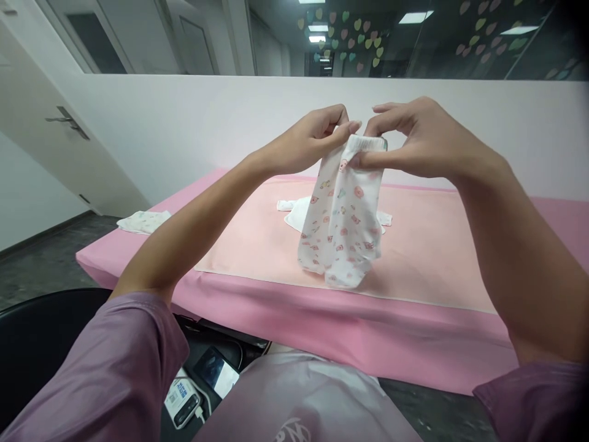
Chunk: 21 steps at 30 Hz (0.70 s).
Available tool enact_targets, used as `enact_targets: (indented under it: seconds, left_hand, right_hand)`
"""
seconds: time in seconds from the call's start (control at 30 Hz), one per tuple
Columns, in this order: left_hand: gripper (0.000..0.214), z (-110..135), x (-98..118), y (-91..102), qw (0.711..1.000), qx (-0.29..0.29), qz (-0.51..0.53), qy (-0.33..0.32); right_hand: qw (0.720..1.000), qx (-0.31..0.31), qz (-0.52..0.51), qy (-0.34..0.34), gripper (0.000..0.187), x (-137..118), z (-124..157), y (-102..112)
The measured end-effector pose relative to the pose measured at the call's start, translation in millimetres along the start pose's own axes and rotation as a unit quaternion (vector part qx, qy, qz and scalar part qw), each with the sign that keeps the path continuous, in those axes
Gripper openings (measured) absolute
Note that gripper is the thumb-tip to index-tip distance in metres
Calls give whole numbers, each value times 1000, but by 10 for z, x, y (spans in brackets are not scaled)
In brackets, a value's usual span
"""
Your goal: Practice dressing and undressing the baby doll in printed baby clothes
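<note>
A small pair of white baby pants (343,215) with a pink and orange print hangs upright from both my hands above the table. My left hand (322,138) is closed on the left end of the ribbed waistband, thumb on top. At the right end, my right hand (414,138) pinches the waistband, with the thumb on the front of the cloth and the fingers behind or inside it; which of the two I cannot tell. Behind the pants, a white baby garment (298,215) with its sleeves spread lies flat on the peach mat (427,239), partly hidden.
A folded white printed cloth (143,222) lies at the left end of the pink-covered table (276,313). Below the near edge are a phone (216,371) and a white power bank (183,399) with a cable. A black chair (50,344) stands at the left, and a white wall (193,123) rises behind.
</note>
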<state>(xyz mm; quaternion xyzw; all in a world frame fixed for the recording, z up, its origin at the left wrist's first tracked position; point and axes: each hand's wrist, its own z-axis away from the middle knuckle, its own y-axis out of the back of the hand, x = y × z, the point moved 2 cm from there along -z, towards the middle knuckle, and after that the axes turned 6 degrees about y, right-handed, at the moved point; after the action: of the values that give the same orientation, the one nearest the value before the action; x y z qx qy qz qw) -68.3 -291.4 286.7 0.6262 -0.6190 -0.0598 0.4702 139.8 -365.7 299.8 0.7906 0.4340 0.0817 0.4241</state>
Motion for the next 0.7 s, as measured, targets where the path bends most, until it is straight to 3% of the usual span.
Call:
enact_targets:
  seconds: [0.37,0.7]
  left_hand:
    - [50,21,-24,-63,999,8,35,-18]
    - [46,-33,-140,-59,997,40,-7,-65]
  right_hand:
    - [999,-48,19,5,33,42,-29,-20]
    - [997,-74,10,-9,36,-33,-89,34]
